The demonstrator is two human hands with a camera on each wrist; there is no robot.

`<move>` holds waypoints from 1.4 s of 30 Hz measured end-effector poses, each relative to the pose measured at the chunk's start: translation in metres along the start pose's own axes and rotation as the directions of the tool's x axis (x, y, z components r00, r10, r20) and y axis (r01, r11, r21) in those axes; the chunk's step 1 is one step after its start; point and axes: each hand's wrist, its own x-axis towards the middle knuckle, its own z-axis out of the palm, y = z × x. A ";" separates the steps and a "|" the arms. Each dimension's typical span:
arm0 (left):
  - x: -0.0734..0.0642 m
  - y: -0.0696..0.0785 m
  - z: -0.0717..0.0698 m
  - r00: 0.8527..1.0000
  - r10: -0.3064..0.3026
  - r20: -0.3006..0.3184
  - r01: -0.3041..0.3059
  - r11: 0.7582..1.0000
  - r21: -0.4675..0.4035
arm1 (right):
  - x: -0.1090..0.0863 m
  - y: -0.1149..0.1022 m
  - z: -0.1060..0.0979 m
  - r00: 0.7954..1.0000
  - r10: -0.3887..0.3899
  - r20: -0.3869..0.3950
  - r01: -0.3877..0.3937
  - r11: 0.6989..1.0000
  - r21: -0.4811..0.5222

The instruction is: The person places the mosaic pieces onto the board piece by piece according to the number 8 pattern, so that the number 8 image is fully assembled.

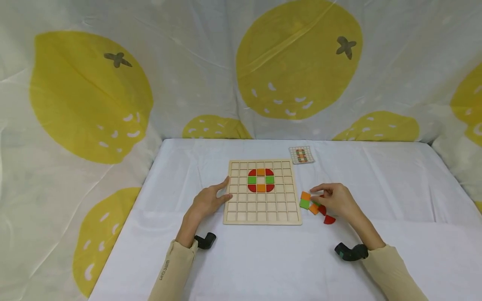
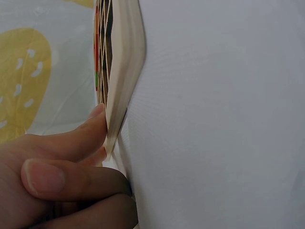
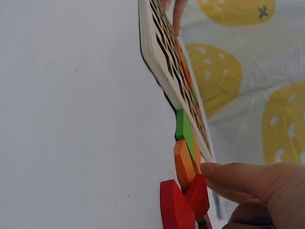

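A square wooden grid board [image 1: 262, 213] lies on the white cloth, with a ring of red rounded corners, green squares and orange squares [image 1: 261, 172] set into it. My left hand [image 1: 206, 203] rests at the board's left edge, thumb and forefinger spread and touching it. Beside the board's right edge lies a small pile of loose pieces: an orange square [image 1: 306, 195], a green square [image 1: 304, 204], red quarter-rounds [image 1: 329, 219] and others. Over this pile is my right hand [image 1: 335, 200], its thumb and forefinger tips apart; it partly hides some pieces.
A small pattern card [image 1: 301, 155] with a printed coloured grid lies behind the board's upper right corner. Black wrist cameras [image 1: 351, 252] sit at both wrists. A lemon-print cloth [image 1: 211, 75] hangs behind the table and to its sides.
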 end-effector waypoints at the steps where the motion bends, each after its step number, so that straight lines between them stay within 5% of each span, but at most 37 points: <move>1: 0.000 0.000 0.000 1.000 0.002 -0.001 -0.002 1.000 -0.001 | -0.001 0.000 -0.001 1.000 -0.002 0.005 0.002 1.000 -0.004; 27: -0.001 0.001 0.001 1.000 0.031 -0.005 -0.031 1.000 -0.002 | -0.007 0.025 -0.036 0.996 -0.026 0.084 0.027 1.000 -0.009; 42: -0.003 0.001 0.000 0.999 0.031 -0.027 -0.031 0.999 0.009 | 0.000 0.028 -0.024 0.998 0.045 -0.041 -0.046 0.999 -0.028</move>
